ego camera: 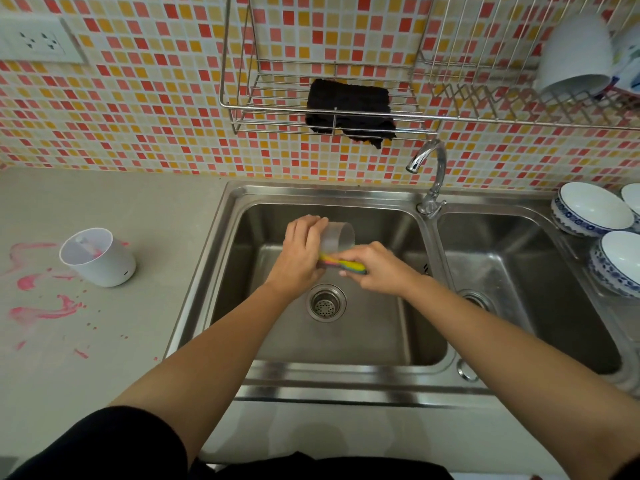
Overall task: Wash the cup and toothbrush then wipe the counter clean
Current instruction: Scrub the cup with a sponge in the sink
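Observation:
Over the left sink basin (pixel 374 344), my left hand (pixel 301 258) grips a clear plastic cup (pixel 341 237) lying on its side, mouth turned right. My right hand (pixel 377 268) grips a rainbow-striped toothbrush (pixel 341 264) by its handle; the brush's far end is against the cup beside my left hand, and its bristles are hidden. Pink smears (pixel 41 306) stain the grey counter (pixel 104 358) on the left. A black cloth (pixel 349 110) hangs in the wire wall rack (pixel 239 112).
A white cup-shaped holder (pixel 100 259) stands on the counter near the smears. The faucet (pixel 431 174) rises between the two basins, with no water seen running. Blue-patterned bowls (pixel 588 209) sit at the right, by the right basin. A dish rack with white bowls (pixel 575 53) hangs upper right.

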The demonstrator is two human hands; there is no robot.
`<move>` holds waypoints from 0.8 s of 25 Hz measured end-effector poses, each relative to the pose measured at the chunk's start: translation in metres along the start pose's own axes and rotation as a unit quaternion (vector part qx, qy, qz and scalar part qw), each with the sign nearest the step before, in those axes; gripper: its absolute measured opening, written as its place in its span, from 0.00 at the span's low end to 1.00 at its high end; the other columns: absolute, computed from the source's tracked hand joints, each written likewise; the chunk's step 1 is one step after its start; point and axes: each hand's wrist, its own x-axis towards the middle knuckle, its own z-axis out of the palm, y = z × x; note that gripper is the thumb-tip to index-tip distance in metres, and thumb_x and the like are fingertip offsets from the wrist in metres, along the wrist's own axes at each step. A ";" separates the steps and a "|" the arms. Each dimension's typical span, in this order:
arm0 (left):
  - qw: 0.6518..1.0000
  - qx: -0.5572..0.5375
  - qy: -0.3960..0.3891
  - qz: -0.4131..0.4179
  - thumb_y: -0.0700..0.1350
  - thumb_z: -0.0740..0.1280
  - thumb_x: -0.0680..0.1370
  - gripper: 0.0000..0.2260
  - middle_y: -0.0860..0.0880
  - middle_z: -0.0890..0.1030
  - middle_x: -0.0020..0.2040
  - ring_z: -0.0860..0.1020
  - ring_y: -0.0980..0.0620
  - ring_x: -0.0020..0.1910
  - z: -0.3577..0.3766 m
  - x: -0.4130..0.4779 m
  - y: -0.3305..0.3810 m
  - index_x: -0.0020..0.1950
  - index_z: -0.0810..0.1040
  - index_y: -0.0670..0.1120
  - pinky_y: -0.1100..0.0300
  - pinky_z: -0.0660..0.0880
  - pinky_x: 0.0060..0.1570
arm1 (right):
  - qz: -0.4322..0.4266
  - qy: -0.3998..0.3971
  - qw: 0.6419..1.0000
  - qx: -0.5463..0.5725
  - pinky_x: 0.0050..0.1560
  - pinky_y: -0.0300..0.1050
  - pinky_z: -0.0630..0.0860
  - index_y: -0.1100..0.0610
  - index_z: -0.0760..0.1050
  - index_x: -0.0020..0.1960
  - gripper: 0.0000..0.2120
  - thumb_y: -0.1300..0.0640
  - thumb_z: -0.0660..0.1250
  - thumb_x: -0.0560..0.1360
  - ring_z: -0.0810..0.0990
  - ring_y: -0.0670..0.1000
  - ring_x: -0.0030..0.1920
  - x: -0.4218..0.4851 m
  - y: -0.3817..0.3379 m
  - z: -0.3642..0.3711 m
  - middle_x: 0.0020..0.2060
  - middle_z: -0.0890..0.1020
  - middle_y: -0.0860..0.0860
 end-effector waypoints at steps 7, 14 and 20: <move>0.971 -0.161 -0.166 -0.052 0.45 0.75 0.67 0.41 0.43 0.64 0.71 0.63 0.47 0.70 -0.019 0.005 -0.012 0.72 0.55 0.40 0.62 0.62 0.66 | -0.111 -0.010 0.987 -0.112 0.52 0.49 0.79 0.61 0.79 0.57 0.28 0.76 0.66 0.58 0.82 0.58 0.50 -0.008 0.016 0.002 0.48 0.84 0.58; 0.977 -0.118 -0.176 -0.025 0.47 0.76 0.65 0.38 0.44 0.69 0.64 0.67 0.49 0.62 -0.018 0.006 -0.009 0.69 0.61 0.42 0.61 0.66 0.60 | -0.141 -0.044 0.983 -0.112 0.57 0.45 0.74 0.63 0.78 0.58 0.33 0.78 0.65 0.54 0.82 0.58 0.52 -0.005 0.015 0.007 0.52 0.83 0.58; 0.992 -0.096 -0.085 -0.007 0.46 0.75 0.65 0.36 0.41 0.69 0.61 0.65 0.48 0.58 -0.009 0.004 -0.009 0.69 0.64 0.39 0.59 0.66 0.58 | -0.047 0.014 0.999 -0.012 0.56 0.42 0.71 0.57 0.74 0.64 0.28 0.73 0.64 0.66 0.79 0.57 0.56 -0.002 0.005 0.004 0.55 0.82 0.57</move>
